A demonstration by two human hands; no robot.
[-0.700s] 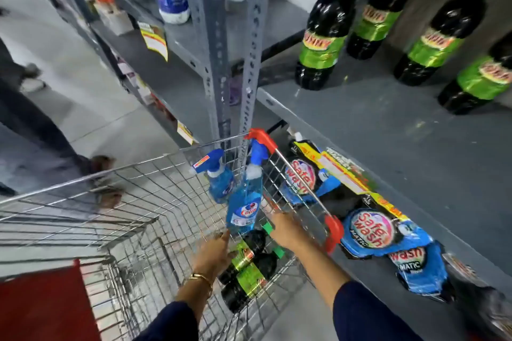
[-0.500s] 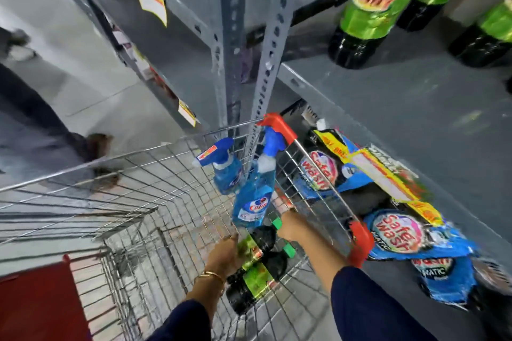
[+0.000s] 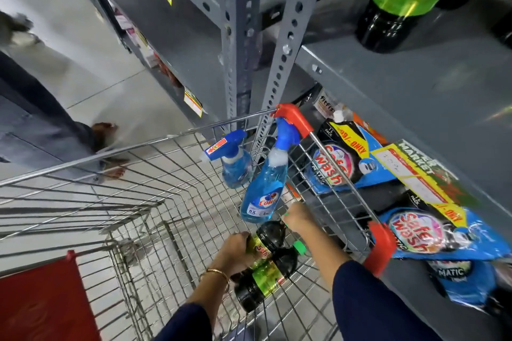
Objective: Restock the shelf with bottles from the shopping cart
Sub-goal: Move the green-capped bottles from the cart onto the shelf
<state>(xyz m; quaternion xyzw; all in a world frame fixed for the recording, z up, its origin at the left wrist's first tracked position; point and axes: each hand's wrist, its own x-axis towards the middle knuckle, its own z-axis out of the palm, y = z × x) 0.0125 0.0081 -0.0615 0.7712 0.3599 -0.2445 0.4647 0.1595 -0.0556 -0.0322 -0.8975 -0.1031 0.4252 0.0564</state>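
Observation:
Two dark bottles with green labels lie side by side on the floor of the wire shopping cart (image 3: 155, 144). My left hand (image 3: 234, 250) is closed around the body of the upper dark bottle (image 3: 270, 234). My right hand (image 3: 299, 216) is closed on that bottle's green-capped neck. The lower dark bottle (image 3: 263, 277) lies free beside it, its green cap (image 3: 299, 247) showing. Two blue spray bottles hang by their triggers from the cart's rim: a long one (image 3: 264, 191) and a shorter one (image 3: 235, 163). More dark bottles (image 3: 393, 5) stand on the grey shelf (image 3: 415, 83) at the upper right.
Blue detergent pouches (image 3: 424, 230) fill the lower shelf right of the cart. Perforated grey uprights (image 3: 288, 33) rise just beyond the cart's front. Another person's legs and foot (image 3: 102, 133) are on the floor at the left. A red cart seat flap (image 3: 41, 302) sits at the lower left.
My view has tilted down and closer to the cart. Both hands have closed further on the upper dark bottle, the right hand sliding onto its neck.

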